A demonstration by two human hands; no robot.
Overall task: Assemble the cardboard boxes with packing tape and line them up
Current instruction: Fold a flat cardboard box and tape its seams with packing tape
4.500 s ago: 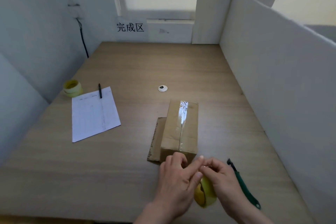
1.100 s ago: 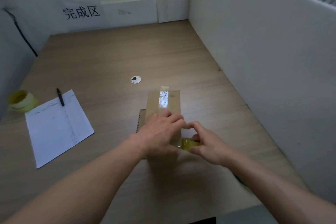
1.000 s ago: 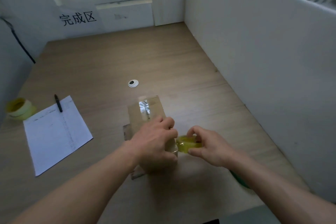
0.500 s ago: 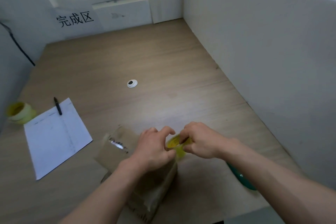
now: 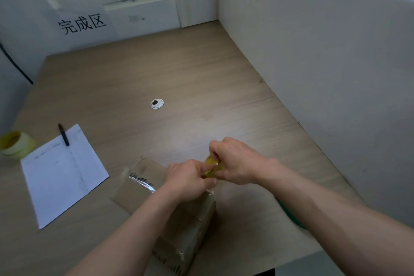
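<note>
Cardboard box [image 5: 179, 215] sits at six o'clock on the desk [image 5: 201, 87], tipped askew, mid-taping. Left hand [image 5: 188, 180] curls onto its top; right hand [image 5: 235, 161] grips the yellow tape roll [image 5: 211, 167] (strand hard to see). Next, I'd guess: tear and press flat.

Dim soft daylight, tape glare, perhaps motion-blurred, edges bowed

Wooden table [image 5: 201, 69] under me. On it: my cardboard box [image 5: 190, 219] at the near edge, white paper sheet [image 5: 62, 175] left with a black pen [image 5: 63, 134] across its top. Yellow tape roll [image 5: 14, 144] far left, round grommet [image 5: 156, 103] mid-table, green-handled tool [image 5: 291, 215] right.
</note>
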